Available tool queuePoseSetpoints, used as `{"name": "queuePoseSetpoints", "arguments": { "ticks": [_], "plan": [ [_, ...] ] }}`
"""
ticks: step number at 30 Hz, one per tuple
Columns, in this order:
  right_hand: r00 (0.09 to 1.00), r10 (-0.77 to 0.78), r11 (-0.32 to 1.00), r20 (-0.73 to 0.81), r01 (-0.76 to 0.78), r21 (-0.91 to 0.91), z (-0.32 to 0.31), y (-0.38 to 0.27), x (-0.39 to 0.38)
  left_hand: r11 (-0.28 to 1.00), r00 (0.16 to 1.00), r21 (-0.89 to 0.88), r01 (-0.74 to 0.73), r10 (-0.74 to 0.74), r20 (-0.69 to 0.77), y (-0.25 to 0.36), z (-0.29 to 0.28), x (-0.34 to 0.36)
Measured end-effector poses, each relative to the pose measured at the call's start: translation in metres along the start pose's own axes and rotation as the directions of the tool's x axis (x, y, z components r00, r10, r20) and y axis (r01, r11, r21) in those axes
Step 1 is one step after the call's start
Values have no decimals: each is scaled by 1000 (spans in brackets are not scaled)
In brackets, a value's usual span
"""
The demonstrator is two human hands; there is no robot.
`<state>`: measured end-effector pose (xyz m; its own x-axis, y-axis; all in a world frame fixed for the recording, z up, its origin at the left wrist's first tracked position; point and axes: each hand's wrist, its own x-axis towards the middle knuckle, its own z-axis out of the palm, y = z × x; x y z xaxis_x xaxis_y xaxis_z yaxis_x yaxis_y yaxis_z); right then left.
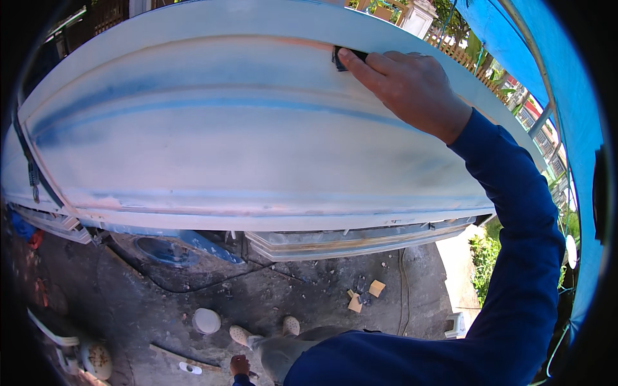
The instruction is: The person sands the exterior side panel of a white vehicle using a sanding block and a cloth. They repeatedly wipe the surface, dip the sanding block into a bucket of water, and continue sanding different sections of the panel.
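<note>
From my remote seat I look down on a long, upturned, whitish-blue boat hull (244, 141) that fills the upper half of the view, and the person's right hand (412, 87), reaching out of a dark blue sleeve (515, 212), presses a small dark sanding block (339, 59) flat against the far, upper flank of that hull, fingers (364, 67) extended over the block and closed down on it rather than spread free. The left hand (240, 365) hangs low at the bottom edge, beside the person's leg, loosely curled, and I cannot tell whether it holds anything. By my reading the rubbing-down is well along but unfinished: most of the surface is chalky and pale, yet streaks of blue paint (193, 106) run lengthwise through the middle band, a darker blue patch lingers toward the left end, and orange-tinged lines show along the ridge by the block and along the near lower edge. Under the hull lie a stained, dusty concrete floor (309, 296), a round white lid (206, 320), a few small tan scraps (376, 287) and a blue board (193, 241). A blue tarpaulin (566, 96) hangs at right.
</note>
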<state>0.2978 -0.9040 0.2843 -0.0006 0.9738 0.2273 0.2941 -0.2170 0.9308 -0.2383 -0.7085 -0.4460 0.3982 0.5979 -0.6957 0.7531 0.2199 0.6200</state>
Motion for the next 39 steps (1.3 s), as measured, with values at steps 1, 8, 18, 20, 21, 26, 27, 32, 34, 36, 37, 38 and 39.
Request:
{"name": "queuePoseSetpoints", "arguments": {
  "ticks": [1,8,18,20,21,26,27,32,34,36,37,38,39],
  "plan": [
    [999,11,1000,42,-11,5,0,1,-8,997,999,-60,-50,50,-1,6,1,3],
    [986,-15,1000,-168,13,-9,26,-24,46,958,958,-42,-285,285,4,51,23,53],
    [989,16,999,-144,-22,-35,18,-30,42,917,919,-125,-379,389,69,107,44,48],
    [996,35,999,-85,-33,29,9,-14,20,903,914,-183,-389,403,43,115,42,38],
    [998,29,1000,-60,-29,3,12,-3,-7,894,909,-209,-396,414,47,118,44,36],
    [989,48,999,-143,-50,-9,24,-21,16,869,881,-276,-410,456,127,163,47,21],
    [982,49,998,-185,-55,-25,27,-29,31,856,867,-291,-427,479,136,179,55,15],
    [998,47,998,-49,-46,32,12,-8,3,837,865,-364,-408,483,140,197,59,8],
    [990,55,998,-133,-49,48,17,-9,-10,856,872,-351,-380,458,173,190,55,0],
    [988,69,997,-141,-62,55,23,-24,18,842,850,-375,-388,484,207,199,62,-2],
    [986,73,996,-152,-64,62,19,-31,39,834,842,-391,-389,494,217,206,66,-6],
    [988,88,989,-128,-71,129,8,-33,48,837,840,-390,-384,492,230,210,70,-12],
    [988,101,978,-115,-77,195,-9,-33,60,836,840,-392,-383,492,230,216,72,-14]
  ]
}}
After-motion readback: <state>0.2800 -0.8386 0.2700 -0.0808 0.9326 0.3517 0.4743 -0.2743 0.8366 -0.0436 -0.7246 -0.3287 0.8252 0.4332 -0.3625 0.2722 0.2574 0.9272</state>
